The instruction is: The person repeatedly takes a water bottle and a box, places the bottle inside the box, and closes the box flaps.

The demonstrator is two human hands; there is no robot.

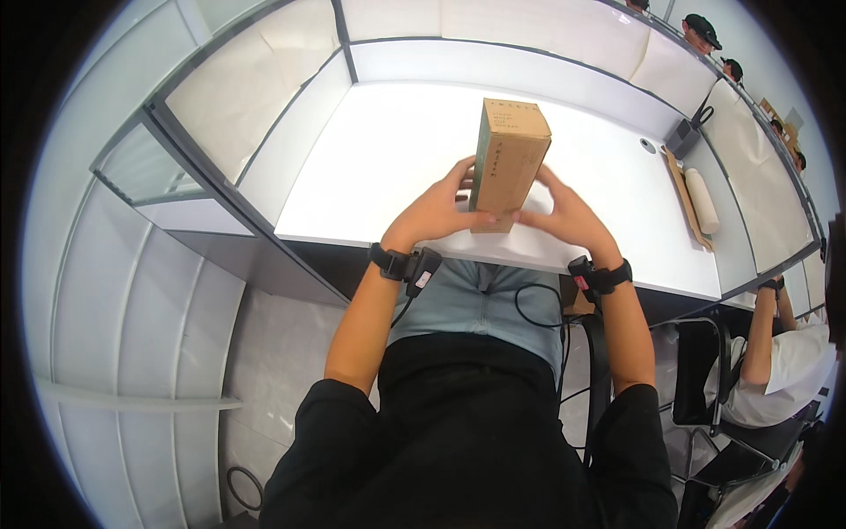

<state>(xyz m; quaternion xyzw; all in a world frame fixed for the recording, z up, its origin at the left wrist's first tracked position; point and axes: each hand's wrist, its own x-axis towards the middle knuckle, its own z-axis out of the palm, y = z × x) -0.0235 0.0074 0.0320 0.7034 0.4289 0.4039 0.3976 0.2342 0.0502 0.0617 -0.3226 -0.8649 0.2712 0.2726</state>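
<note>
A tall cardboard box stands upright before me on the white desk, close to its front edge. Its brown faces bear printed writing, and a strip of its left side looks dark green. My left hand grips the box's lower left side, the thumb lying across the front face. From the right, my right hand holds it too, its thumb near the bottom of the front. The box hides some of the fingertips on both sides. Each wrist wears a black strap with a small device.
White partition panels enclose the desk. At the right lie a pale bottle and a flat cardboard piece; behind them, a dark holder contains scissors. A black cable hangs by my lap. Another person sits to the right.
</note>
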